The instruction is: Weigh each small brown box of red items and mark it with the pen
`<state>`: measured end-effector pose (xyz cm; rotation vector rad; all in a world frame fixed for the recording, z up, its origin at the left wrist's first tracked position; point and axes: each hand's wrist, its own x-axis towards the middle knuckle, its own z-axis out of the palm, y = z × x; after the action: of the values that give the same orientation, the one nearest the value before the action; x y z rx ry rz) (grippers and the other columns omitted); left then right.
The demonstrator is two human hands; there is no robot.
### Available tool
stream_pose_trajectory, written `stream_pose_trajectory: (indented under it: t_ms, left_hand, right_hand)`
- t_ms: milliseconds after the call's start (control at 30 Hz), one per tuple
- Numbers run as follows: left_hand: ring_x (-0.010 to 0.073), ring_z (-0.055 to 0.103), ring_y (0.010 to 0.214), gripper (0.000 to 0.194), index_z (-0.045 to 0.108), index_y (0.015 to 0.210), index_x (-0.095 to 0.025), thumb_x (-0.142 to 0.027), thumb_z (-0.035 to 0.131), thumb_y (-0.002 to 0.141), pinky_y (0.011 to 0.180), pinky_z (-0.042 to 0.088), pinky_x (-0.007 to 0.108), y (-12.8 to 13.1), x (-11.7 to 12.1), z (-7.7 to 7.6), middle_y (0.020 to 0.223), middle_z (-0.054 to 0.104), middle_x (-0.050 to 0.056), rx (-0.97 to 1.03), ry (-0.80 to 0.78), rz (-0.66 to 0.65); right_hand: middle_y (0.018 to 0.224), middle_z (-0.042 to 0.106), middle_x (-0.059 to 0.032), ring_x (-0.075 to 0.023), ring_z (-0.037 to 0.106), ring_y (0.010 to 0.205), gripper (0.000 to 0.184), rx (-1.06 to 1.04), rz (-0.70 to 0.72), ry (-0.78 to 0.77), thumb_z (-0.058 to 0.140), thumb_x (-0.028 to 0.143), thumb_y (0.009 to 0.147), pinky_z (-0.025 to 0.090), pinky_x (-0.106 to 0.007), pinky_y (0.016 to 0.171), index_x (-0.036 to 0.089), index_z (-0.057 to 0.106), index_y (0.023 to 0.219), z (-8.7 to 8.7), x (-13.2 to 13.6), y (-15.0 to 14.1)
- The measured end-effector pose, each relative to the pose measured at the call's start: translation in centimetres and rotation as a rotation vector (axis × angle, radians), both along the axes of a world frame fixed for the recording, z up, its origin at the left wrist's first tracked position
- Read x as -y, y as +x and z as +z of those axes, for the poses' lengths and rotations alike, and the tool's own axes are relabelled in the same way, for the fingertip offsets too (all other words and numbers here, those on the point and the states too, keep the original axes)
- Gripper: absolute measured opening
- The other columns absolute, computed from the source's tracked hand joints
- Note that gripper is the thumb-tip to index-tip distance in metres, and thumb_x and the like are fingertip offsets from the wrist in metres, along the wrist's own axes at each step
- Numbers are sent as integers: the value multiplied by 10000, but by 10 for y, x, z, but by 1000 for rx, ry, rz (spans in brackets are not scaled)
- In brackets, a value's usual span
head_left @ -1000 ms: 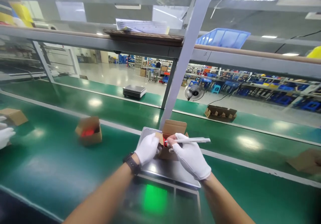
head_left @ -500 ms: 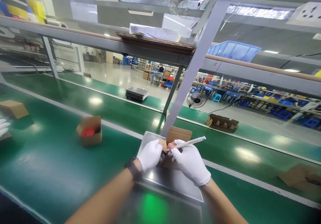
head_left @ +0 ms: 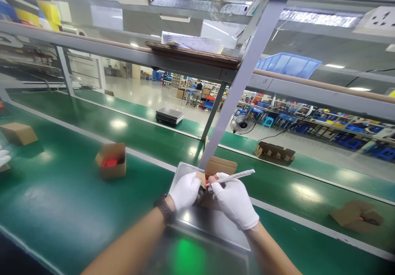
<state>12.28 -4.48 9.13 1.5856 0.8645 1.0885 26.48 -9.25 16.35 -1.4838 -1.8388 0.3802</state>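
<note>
Both gloved hands meet at the small box, the pen in the right one.

The right hand [head_left: 236, 201] pinches a white pen [head_left: 232, 177], its long axis running from the fingertips up and to the right. The left hand [head_left: 185, 190] closes on the near-left edge of the open box [head_left: 219, 166], which sits just beyond both hands on the scale plate [head_left: 212, 223]. The hands are equally near the box. Compared with one second ago, the pen tilts more steeply; the hands have hardly moved.
</note>
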Motion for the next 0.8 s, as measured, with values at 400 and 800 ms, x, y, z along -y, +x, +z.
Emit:
stream_pose_trajectory:
  t_ms: [400, 800]
  left_hand:
    - [140, 516, 502, 336, 511, 780, -150, -424, 334, 859, 476, 407, 242, 0, 1, 4, 620, 564, 33, 8, -16, -12]
    - [158, 503, 515, 292, 530, 750, -174, -407, 391, 857, 488, 388, 281, -1, 7, 12, 623, 555, 48, 91, -51, -27]
  right_hand:
    - [639, 642, -10, -180, 593, 592, 297, -78, -6, -45, 477, 377, 866, 411, -247, 545, 199, 565, 645, -4, -1, 1]
    - [648, 648, -17, -185, 599, 593, 321, -68, 7, -27, 479, 413, 869, 427, -251, 551, 201, 581, 651, -6, -3, 1]
